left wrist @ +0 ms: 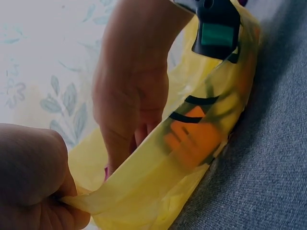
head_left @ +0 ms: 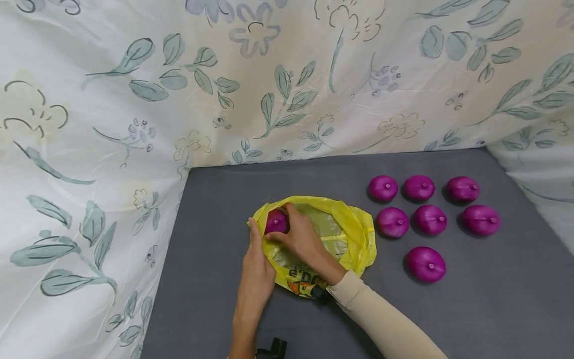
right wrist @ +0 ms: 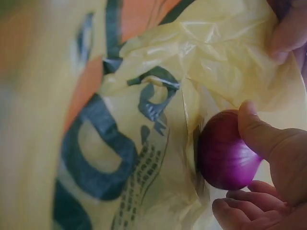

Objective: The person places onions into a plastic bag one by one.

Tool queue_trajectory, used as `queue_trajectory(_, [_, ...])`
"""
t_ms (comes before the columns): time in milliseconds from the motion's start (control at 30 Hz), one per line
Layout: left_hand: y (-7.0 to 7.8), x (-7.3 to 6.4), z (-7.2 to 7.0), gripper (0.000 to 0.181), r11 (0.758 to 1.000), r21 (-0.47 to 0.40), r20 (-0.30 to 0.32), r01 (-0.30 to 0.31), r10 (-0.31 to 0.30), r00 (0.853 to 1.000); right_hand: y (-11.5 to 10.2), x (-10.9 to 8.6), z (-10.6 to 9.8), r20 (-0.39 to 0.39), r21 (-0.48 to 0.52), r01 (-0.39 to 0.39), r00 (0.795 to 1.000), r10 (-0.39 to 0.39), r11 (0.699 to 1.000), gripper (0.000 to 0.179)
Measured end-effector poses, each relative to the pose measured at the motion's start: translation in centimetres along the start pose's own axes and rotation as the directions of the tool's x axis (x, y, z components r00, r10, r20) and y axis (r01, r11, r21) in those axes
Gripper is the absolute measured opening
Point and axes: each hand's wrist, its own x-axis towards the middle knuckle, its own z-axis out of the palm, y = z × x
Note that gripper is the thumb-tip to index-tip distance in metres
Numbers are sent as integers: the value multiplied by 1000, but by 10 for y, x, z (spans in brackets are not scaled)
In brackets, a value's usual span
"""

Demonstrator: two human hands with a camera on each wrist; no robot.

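A yellow plastic bag with dark lettering and an orange print lies with its mouth wide. My left hand pinches the bag's rim at its left side; the left wrist view shows the plastic gathered between thumb and fingers. Inside the mouth, near that same side, my right hand holds a purple-red onion. In the right wrist view its thumb presses on top of the onion and the fingers curl below it.
Several more red onions sit in loose rows right of the bag, one nearer me. The grey tabletop meets a floral cloth at its back and sides. A dark wrist device shows beyond the bag.
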Motion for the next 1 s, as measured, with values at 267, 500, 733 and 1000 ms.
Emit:
queue_trajectory(267, [-3, 2, -5, 96, 1000, 7, 7, 11, -11, 1000, -8, -9, -15, 27, 20, -3, 1000, 2, 1000, 69])
queue_trajectory(500, [-7, 0, -8, 92, 999, 32, -37, -22, 24, 999, -25, -30, -48, 25, 81, -2, 1000, 0, 997, 60])
queue_trajectory(733, [-6, -1, -5, 87, 999, 15, -41, -36, 37, 998, -38, -45, -88, -59, 165, 42, 998, -33, 985, 53])
queue_trajectory(1000, [-4, 0, -2, 86, 999, 12, -19, -42, 42, 999, -41, -60, -133, -194, 123, 144, 974, -118, 982, 65])
